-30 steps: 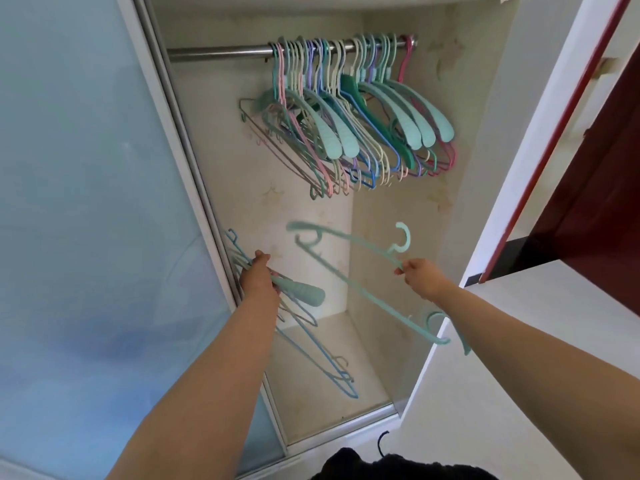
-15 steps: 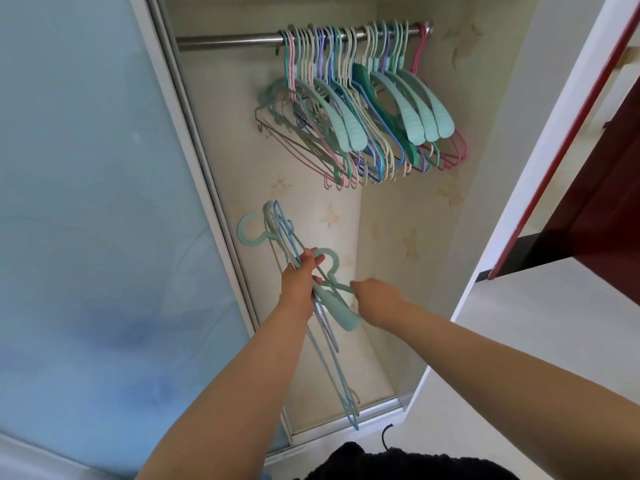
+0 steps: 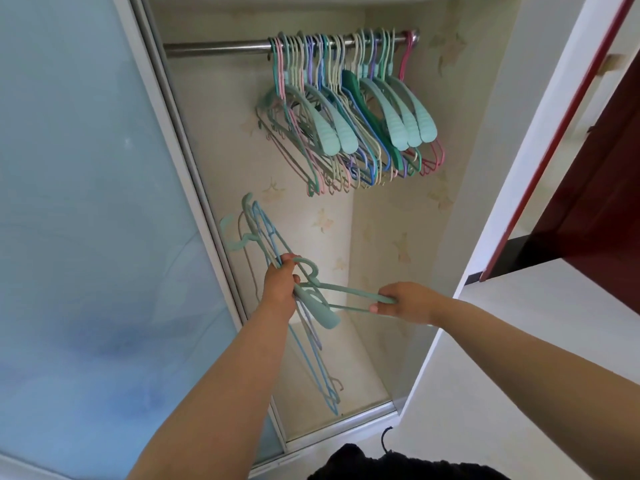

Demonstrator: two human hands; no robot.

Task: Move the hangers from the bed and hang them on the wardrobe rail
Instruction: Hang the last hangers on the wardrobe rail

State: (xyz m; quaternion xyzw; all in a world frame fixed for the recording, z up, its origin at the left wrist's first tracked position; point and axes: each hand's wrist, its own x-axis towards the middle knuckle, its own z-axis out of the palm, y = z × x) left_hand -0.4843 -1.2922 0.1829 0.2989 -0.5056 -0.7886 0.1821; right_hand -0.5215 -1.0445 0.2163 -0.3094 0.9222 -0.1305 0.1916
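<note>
Inside the open wardrobe a metal rail [image 3: 214,49] runs across the top. Several teal, cream, blue and pink hangers [image 3: 349,112] hang bunched on its right half. My left hand [image 3: 280,285] grips a bundle of thin blue and teal hangers [image 3: 266,237], hooks pointing up-left, their lower ends trailing down toward the wardrobe floor. My right hand [image 3: 408,303] pinches the end of one teal hanger [image 3: 343,295] that stretches sideways from the bundle, its hook beside my left fingers.
A frosted sliding door [image 3: 86,202] covers the left side, its frame close to the held bundle. The wardrobe's white side panel [image 3: 498,209] and a dark red door [image 3: 595,188] stand right. The rail's left half is bare.
A second ago my right hand held a teal hanger apart at the right. It came in to the bundle, and now draws one teal hanger sideways to the right. The bundle's hooks rose.
</note>
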